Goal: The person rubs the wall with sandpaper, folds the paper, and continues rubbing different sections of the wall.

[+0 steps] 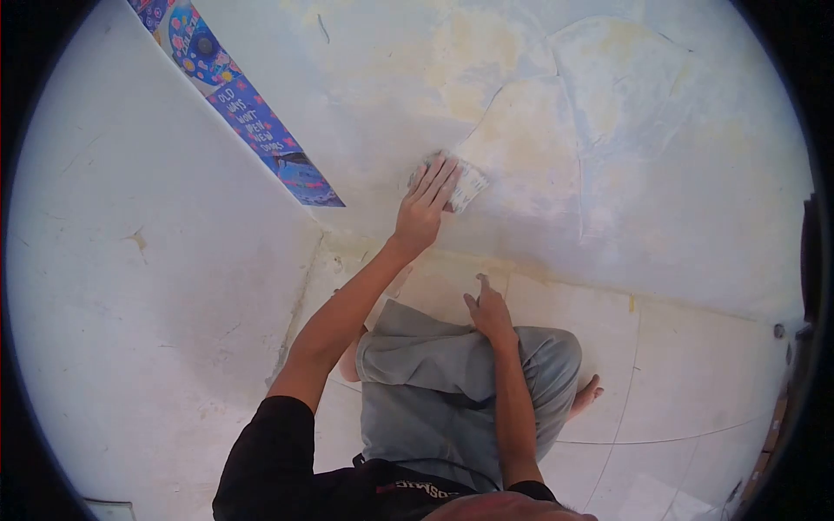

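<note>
My left hand (424, 208) is stretched out to the pale wall, its fingers laid over a small sheet of sandpaper (470, 187) and holding it flat against the surface. The sheet has greyish printed marks on its back, and part of it is hidden under the fingers. My right hand (491, 311) rests by my bent knee, holding nothing, with the index finger extended and the thumb apart. Around the sandpaper, the wall (521, 130) shows yellowish patches, whitish filler and raised crack lines.
A blue printed strip (248, 113) with lettering runs down the wall near the corner at left. A second wall (148, 260) stands on that side. Light floor tiles (669, 373) lie below, where I sit with folded legs (443, 365). Dark objects (812, 260) stand at the right edge.
</note>
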Tool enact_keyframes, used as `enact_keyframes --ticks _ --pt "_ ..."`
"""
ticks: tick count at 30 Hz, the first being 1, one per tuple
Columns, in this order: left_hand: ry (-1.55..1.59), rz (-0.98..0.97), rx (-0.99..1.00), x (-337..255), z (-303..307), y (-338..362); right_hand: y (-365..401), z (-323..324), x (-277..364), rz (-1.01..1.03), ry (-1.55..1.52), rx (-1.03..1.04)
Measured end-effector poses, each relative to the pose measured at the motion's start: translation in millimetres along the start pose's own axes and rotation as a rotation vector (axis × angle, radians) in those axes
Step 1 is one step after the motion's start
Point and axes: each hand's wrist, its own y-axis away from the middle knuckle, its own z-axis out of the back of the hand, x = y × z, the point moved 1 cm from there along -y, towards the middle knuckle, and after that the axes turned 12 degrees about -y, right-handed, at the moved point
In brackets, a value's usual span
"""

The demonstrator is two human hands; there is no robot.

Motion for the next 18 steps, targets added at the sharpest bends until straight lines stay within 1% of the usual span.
enact_keyframes --ticks 3,7,9,10,12,14,16,18 --pt "-0.023 -0.026 -0.014 0 -2 -4 0 1 -3 0.025 0.062 -0.068" --pt "-0.002 -0.02 -0.019 -12 9 -25 0 -5 -4 -0.009 0.037 -0.039" --pt "0.008 -0.006 0.011 -9 9 -8 0 -4 -1 0.098 0.015 -0.053" --pt "0.019 -0.008 0.025 -5 5 -5 -3 3 6 0.103 0.018 -0.062" --pt "0.005 -0.007 0.013 -3 3 0 0 12 14 -0.165 -0.014 0.109" --pt "-0.011 -0.002 0.001 -4 -2 -5 -1 16 19 -0.16 -0.009 0.079" --pt "0.03 -0.001 -0.054 -17 13 -30 0 11 16 -0.164 -0.008 0.068" --pt "0.021 0.01 -0.014 -16 14 -21 -2 6 13 -0.11 -0.062 0.094"
